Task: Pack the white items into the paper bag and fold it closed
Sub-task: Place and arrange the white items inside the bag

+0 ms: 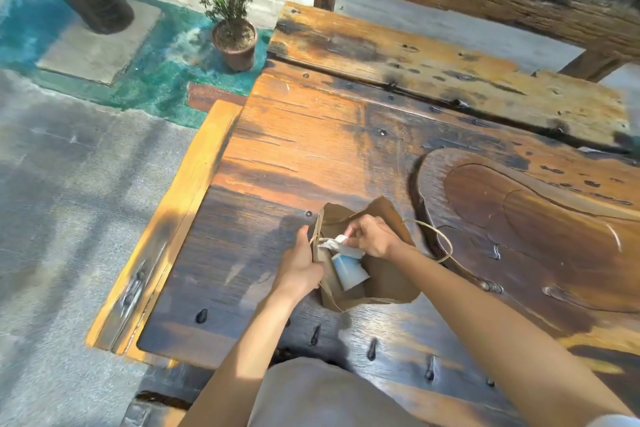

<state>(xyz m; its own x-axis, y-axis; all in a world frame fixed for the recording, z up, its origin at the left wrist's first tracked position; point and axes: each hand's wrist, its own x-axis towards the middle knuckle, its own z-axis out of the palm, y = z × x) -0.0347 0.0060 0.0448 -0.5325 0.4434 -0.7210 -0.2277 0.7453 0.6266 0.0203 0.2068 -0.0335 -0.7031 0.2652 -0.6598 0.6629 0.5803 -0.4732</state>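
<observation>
While the paper bag [381, 277] stands open on the wooden worktop [311, 149], its left wall is pinched at the rim by the left hand [299, 267], thumb outside and fingers curled over the edge, so that grip is closed on the bag. A crumpled white paper [337, 243] is held over the bag's mouth by the right hand [372, 236], whose grip is closed around it with the fingertips pressed together. Inside the bag a white cup [348, 272] is seen lying tilted, its rim toward the near side, just below the crumpled paper. Whether the paper touches the cup cannot be told. A twine handle [440, 239] is looped out from the bag's right side and rests on the worktop. A carved wooden tray [536, 236] is set just right of the bag. Beyond the worktop's far left corner, a potted plant [230, 0] is placed on the floor.
</observation>
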